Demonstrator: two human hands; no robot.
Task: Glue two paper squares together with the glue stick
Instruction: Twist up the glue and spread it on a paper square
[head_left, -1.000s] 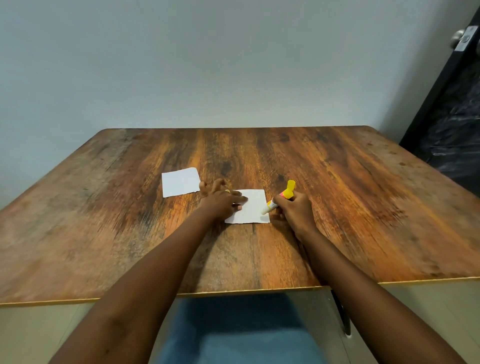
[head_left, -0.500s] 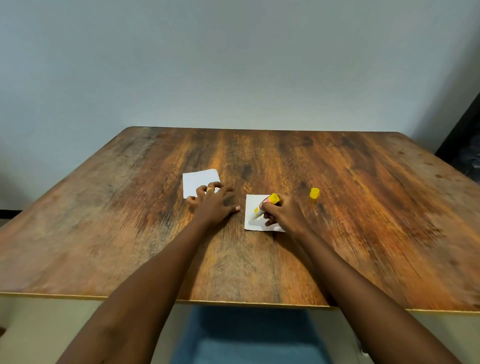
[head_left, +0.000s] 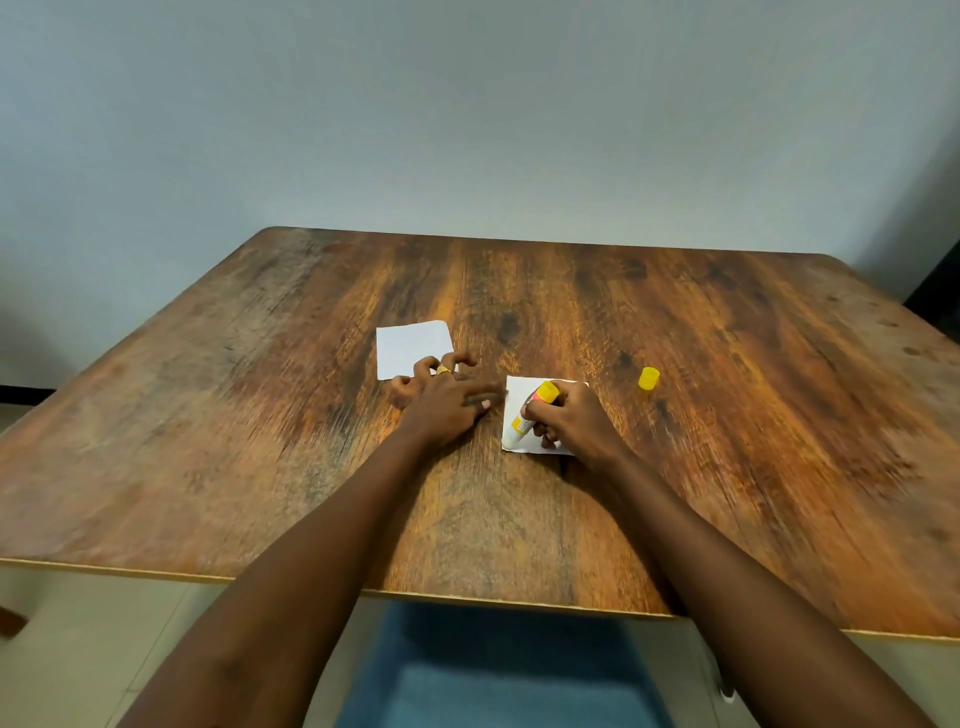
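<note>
The surface (head_left: 727, 467) is dark, streaky wood grain with rounded far corners and a pale thin edge along its near side; a plain grey-blue wall (head_left: 467, 130) stands behind it. Two small white paper squares lie flat on it, thin and matte. The left square (head_left: 410, 345) sits farther back; the right square (head_left: 519, 410) lies nearer, its near edge slightly ragged. Wide bare wood stretches to every side of them, well clear of all edges.

The left hand (head_left: 447, 405) lies palm down with fingers spread — fingertips touching the near corner of the left square, thumb reaching toward the right square's left edge; it grips nothing, and a gold ring (head_left: 443, 370) shows on one finger. The right hand (head_left: 571, 421) rests over the right square, closed around the glue stick (head_left: 532, 413), a white tube with a yellow end, tilted so its lower tip meets the paper near the left corner. The small yellow cap (head_left: 648, 378) stands alone — to the right of that square, apart from both hands.
</note>
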